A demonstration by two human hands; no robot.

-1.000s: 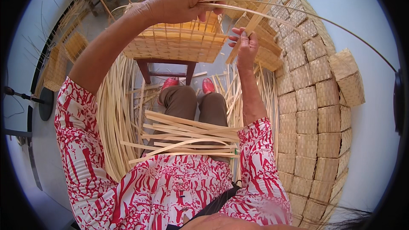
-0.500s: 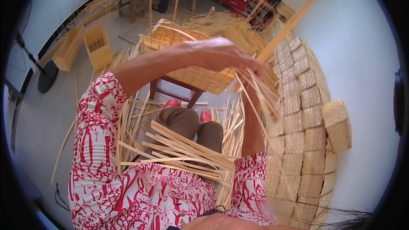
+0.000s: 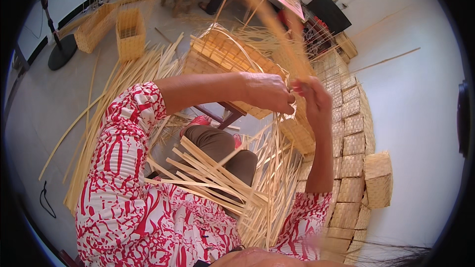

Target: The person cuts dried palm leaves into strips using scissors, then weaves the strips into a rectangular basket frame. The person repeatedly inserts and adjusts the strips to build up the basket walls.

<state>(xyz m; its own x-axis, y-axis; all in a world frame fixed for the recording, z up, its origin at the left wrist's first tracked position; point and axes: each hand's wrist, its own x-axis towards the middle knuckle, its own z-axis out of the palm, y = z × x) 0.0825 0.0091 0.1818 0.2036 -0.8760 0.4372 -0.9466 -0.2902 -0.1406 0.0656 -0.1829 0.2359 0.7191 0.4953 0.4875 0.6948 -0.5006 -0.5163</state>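
Note:
A woven bamboo basket (image 3: 225, 52) lies on a dark stool (image 3: 230, 113) in front of my knees. My left hand (image 3: 272, 91) is closed at the basket's right end, its fingers pinching a pale bamboo strip. Close beside it, my right hand (image 3: 316, 99) is raised with thumb and fingers pinched together on the strip at the same corner. A wide strip (image 3: 269, 17), smeared by motion, rises from there toward the top of the view. A thin curved strip (image 3: 242, 47) arches over the basket's rim. Exactly what lies between my fingertips is partly hidden.
Loose bamboo strips (image 3: 213, 170) lie across my lap, with more strips (image 3: 114, 104) on the floor at left. Stacked woven boxes (image 3: 349, 168) line the right wall. Two open baskets (image 3: 131, 34) stand far left near a round black base (image 3: 63, 53). A person's leg shows at the back.
My right hand has come up beside my left, and the loose strips hanging from it no longer show there. The wide strip has swung left. The whole view has shifted.

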